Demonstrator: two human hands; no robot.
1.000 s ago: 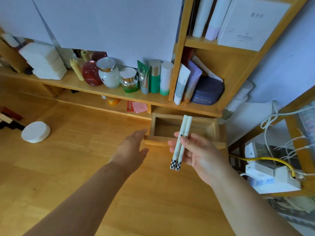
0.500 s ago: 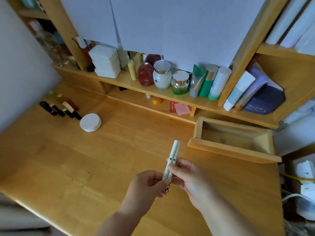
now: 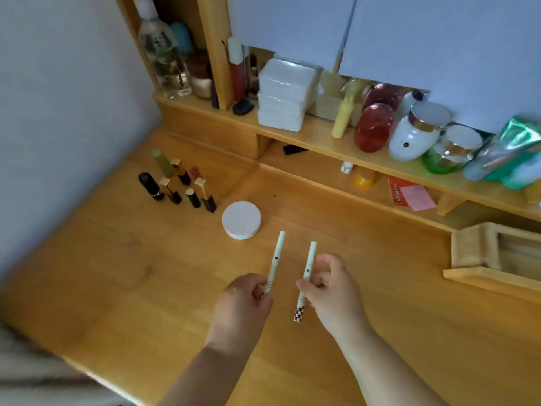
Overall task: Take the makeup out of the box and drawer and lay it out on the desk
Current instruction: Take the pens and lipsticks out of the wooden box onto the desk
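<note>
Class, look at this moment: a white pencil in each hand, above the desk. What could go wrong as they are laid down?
1. The left hand pinches its pencil only near the bottom end, so it may tip or slip.
2. Both round pencils could roll across the desk.
3. Set too far forward, the right hand's pencil could bump the compact.

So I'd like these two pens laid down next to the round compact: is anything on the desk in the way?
Nothing visible is. The left hand and right hand each pinch a white pen above bare desk. The round white compact lies just beyond the pen tips, and the lipsticks stand farther left.
</note>
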